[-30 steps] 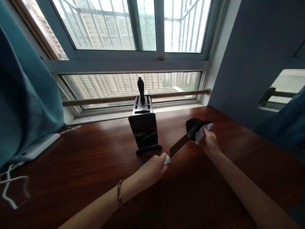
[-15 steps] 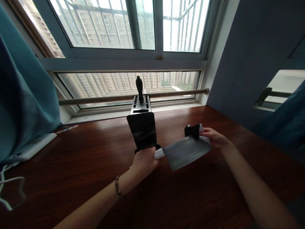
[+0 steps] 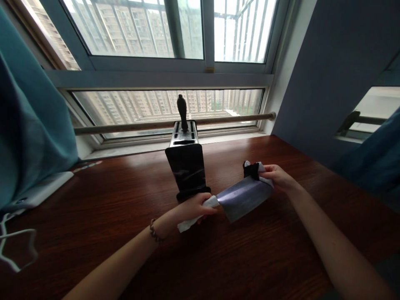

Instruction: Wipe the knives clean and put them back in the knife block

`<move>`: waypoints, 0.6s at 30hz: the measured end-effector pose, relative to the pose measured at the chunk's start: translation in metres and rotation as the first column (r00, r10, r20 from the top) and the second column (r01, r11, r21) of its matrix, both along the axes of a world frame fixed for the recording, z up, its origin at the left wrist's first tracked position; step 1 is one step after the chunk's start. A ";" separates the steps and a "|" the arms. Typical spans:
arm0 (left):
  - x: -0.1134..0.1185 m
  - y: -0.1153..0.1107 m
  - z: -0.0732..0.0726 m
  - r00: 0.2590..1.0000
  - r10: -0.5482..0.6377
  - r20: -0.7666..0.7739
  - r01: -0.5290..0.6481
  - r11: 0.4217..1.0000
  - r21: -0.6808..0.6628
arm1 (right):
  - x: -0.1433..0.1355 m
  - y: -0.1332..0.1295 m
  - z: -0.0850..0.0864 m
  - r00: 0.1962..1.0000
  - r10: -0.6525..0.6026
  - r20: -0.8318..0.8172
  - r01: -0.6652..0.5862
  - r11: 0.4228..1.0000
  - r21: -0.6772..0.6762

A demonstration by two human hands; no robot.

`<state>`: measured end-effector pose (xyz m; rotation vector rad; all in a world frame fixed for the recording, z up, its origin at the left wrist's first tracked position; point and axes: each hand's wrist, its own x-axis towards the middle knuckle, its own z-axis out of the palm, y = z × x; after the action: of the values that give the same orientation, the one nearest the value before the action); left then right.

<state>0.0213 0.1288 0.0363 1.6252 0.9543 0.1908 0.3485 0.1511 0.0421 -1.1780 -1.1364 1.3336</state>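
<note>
A cleaver (image 3: 245,197) with a broad metal blade and a white handle is held above the table. My left hand (image 3: 198,206) is closed around the handle, part of which sticks out below the fingers. With thumb and fingers, my right hand (image 3: 278,177) pinches a black and white cloth (image 3: 252,170) at the blade's far end. The cloth lies against the upper corner of the blade. Just beyond my left hand stands a black phone-like slab (image 3: 187,168) leaning on a stand. Behind it is a metal knife block (image 3: 185,133) with a dark knife handle (image 3: 181,109) upright in it.
The dark red wooden table (image 3: 125,183) runs up to the window sill. A wooden rail (image 3: 225,119) crosses the window. At the left are a teal curtain (image 3: 34,112), a white device (image 3: 43,193) and a white cable (image 3: 18,233). A grey wall (image 3: 315,83) stands right.
My left hand's grip on the handle has loosened and shifted, so more of the white handle shows. The cloth has bunched slightly, and the blade has tilted to catch more light.
</note>
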 end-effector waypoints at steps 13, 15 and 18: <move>0.006 -0.004 -0.023 0.992 0.126 -0.025 -0.120 0.979 0.165 | -0.007 0.019 -0.034 0.961 -0.142 0.237 0.107 0.982 0.153; 0.007 -0.004 -0.023 0.989 0.140 -0.054 -0.130 0.978 0.164 | -0.003 0.024 -0.042 0.924 -0.223 0.311 0.158 0.963 0.219; 0.008 -0.004 -0.022 0.983 0.164 -0.080 -0.150 0.976 0.160 | 0.004 0.026 -0.043 0.783 -0.430 0.450 0.272 0.886 0.375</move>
<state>0.0296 0.1245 0.0145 1.7107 1.1648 0.3057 0.3523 0.1767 -0.0007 -1.4884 -1.3486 0.5302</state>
